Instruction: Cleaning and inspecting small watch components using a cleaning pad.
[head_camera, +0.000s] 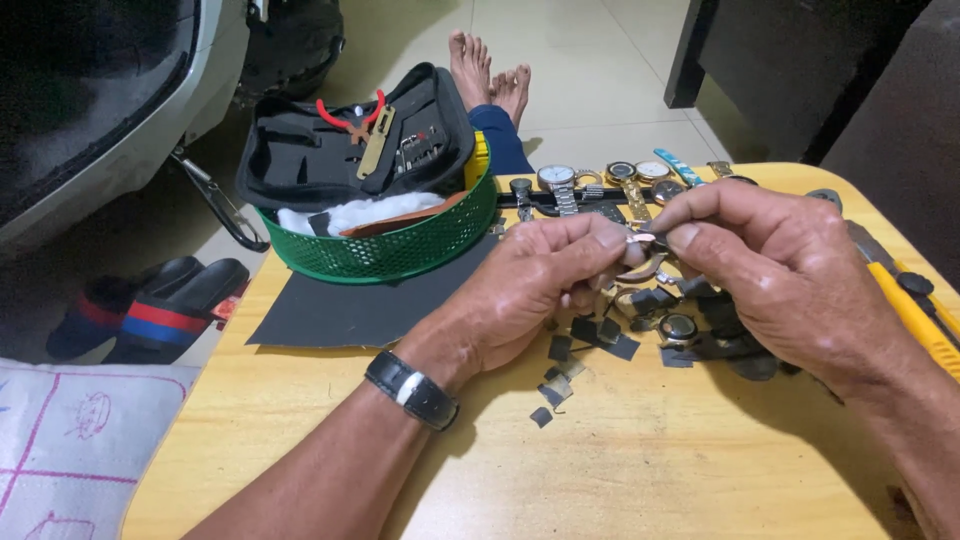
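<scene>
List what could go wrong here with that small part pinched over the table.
The small part sits only between the fingertips of the left hand and right hand; it may slip and vanish among the dark scraps. A dropped part could also bounce off the table to the floor. The right forearm might knock the yellow knife.

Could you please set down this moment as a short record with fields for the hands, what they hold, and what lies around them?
left hand: pinches one side of a small metal watch part, wrist wears a black strap
right hand: pinches the same part from the other side
under the hands: dark cut scraps on the wooden table
behind: row of wristwatches, green basket holding a black tool case
right edge: yellow knife
</scene>
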